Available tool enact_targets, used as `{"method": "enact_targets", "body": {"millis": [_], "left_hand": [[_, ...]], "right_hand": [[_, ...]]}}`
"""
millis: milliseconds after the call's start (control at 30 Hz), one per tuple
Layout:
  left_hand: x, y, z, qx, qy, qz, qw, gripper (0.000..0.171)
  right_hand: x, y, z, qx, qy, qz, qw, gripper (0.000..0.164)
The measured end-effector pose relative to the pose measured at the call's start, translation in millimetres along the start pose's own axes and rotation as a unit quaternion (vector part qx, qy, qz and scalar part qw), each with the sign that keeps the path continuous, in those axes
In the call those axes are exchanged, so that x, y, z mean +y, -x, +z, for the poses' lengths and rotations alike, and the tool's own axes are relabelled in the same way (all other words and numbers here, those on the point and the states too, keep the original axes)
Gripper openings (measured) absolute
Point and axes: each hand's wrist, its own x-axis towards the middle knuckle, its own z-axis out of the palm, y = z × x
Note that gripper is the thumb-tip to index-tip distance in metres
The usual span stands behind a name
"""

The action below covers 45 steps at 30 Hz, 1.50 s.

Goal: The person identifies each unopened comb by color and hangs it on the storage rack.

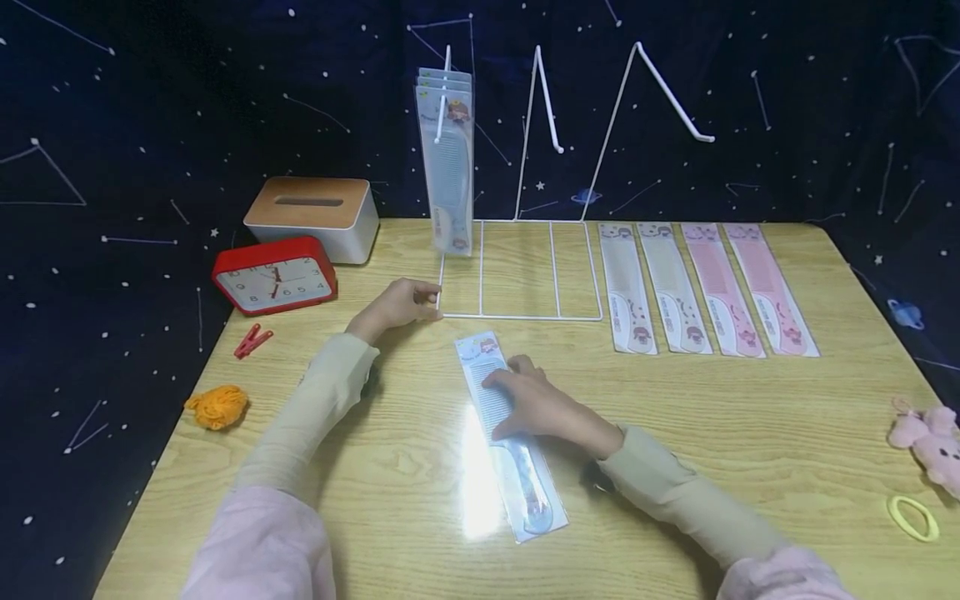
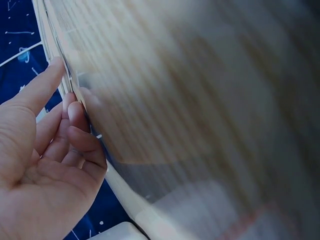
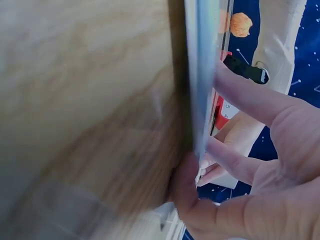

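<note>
A packaged blue comb (image 1: 491,392) lies aslant on the table in front of the rack. My right hand (image 1: 542,406) is over its middle, gripping it by the sides; the right wrist view shows the pack edge-on between my fingers (image 3: 240,95). At the front left corner of a white wire display rack (image 1: 517,317), my left hand (image 1: 396,308) pinches the frame with thumb and fingertips. Several similar blue comb packs (image 1: 450,175) hang on the rack's left hook. The middle hook (image 1: 551,108) and right hook (image 1: 675,100) carry nothing.
Several packaged combs (image 1: 630,292), pale and pink, lie in a row right of the rack. At left are a tissue box (image 1: 352,221), red clock (image 1: 322,267), red clip (image 1: 251,342) and orange yarn (image 1: 217,407). A pink plush (image 1: 937,446) and yellow ring (image 1: 912,518) lie far right.
</note>
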Motion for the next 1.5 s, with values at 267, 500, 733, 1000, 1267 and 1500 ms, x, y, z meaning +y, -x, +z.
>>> {"method": "enact_targets", "body": {"millis": [267, 500, 733, 1000, 1267, 1500], "left_hand": [[-1.5, -0.8, 0.8, 0.003, 0.002, 0.003, 1.0000, 0.057], [-1.9, -2.1, -0.6, -0.002, 0.001, 0.002, 1.0000, 0.058], [-3.9, -3.6, 0.6, 0.003, 0.000, 0.009, 1.0000, 0.057], [1.3, 1.1, 0.3, 0.003, 0.009, 0.008, 0.9999, 0.057], [6.0, 4.1, -0.5, 0.001, -0.001, 0.001, 1.0000, 0.057], [4.7, 2.4, -0.8, 0.003, -0.001, -0.010, 0.9999, 0.056]], "right_hand": [[7.0, 5.7, -3.5, 0.016, -0.031, 0.008, 0.999, 0.076], [1.2, 19.0, -25.5, 0.058, -0.075, -0.014, 0.995, 0.071], [-17.3, 25.0, -60.8, 0.133, -0.163, -0.105, 0.972, 0.072], [-45.5, 10.6, -96.8, 0.196, -0.206, -0.193, 0.939, 0.071], [-71.3, -5.4, -118.7, 0.223, -0.218, -0.239, 0.920, 0.071], [-76.3, -18.2, -125.1, 0.227, -0.209, -0.221, 0.925, 0.070]]}}
